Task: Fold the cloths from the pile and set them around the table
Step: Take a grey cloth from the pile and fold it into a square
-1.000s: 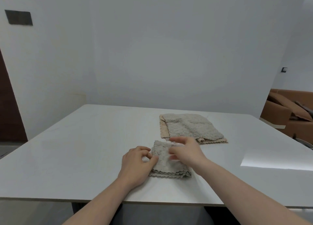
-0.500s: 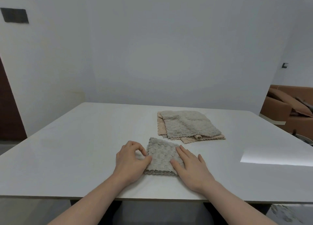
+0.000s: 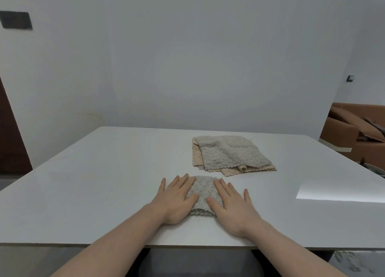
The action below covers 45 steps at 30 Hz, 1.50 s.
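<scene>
A small grey cloth [image 3: 203, 195], folded into a thick square, lies near the front edge of the white table [image 3: 104, 172]. My left hand [image 3: 176, 199] rests flat on its left side, fingers spread. Flat on its right side lies my right hand [image 3: 234, 206], also with fingers apart. Neither hand grips anything. Behind the folded cloth sits the pile [image 3: 229, 153]: a grey cloth spread over a beige one, with the beige edges showing at the left and front.
The table's near edge runs just below my wrists. A brown sofa [image 3: 354, 135] stands beyond the table's right side. A white wall rises behind the table, and a bright patch of light [image 3: 341, 193] falls on the right of the tabletop.
My left hand went from pinching the cloth's left edge to lying flat on it. My right hand slid onto the cloth's right side, and both palms now press it down.
</scene>
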### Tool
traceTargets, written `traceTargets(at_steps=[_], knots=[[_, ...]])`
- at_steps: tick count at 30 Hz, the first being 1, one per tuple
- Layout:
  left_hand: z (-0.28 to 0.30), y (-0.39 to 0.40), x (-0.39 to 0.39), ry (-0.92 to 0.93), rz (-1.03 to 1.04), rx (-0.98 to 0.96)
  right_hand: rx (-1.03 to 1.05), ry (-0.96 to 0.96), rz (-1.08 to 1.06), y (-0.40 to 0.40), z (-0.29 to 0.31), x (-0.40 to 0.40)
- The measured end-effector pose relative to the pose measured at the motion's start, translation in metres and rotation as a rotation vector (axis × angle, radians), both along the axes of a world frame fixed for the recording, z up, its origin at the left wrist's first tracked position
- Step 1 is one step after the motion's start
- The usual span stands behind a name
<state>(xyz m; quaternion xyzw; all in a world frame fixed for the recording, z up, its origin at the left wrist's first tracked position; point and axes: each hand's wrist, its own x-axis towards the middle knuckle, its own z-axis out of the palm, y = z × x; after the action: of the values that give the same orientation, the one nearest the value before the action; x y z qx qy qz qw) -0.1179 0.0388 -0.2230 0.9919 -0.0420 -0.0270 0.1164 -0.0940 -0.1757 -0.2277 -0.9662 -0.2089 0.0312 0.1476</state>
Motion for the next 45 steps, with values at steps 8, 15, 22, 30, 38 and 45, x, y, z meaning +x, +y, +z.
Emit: traceTargets(at_steps=[8,15,22,30,38,45], knots=[[0.000,0.006,-0.015,0.042,0.069,0.031,-0.026,0.018,-0.016,0.001,0.002,-0.001],[0.002,0.011,-0.027,0.083,0.067,0.042,-0.037,0.030,-0.033,-0.002,0.003,-0.008],[-0.003,0.019,-0.046,0.065,0.047,0.040,-0.060,0.038,-0.037,-0.008,-0.001,-0.020],[-0.009,0.019,-0.056,-0.043,0.080,-0.033,0.102,0.044,-0.056,-0.020,0.000,-0.038],[-0.006,0.017,-0.060,-0.075,0.094,-0.093,0.113,-0.009,-0.041,0.014,0.009,-0.017],[-0.008,0.017,-0.055,-0.095,0.130,-0.123,0.025,-0.006,-0.064,0.019,-0.001,-0.015]])
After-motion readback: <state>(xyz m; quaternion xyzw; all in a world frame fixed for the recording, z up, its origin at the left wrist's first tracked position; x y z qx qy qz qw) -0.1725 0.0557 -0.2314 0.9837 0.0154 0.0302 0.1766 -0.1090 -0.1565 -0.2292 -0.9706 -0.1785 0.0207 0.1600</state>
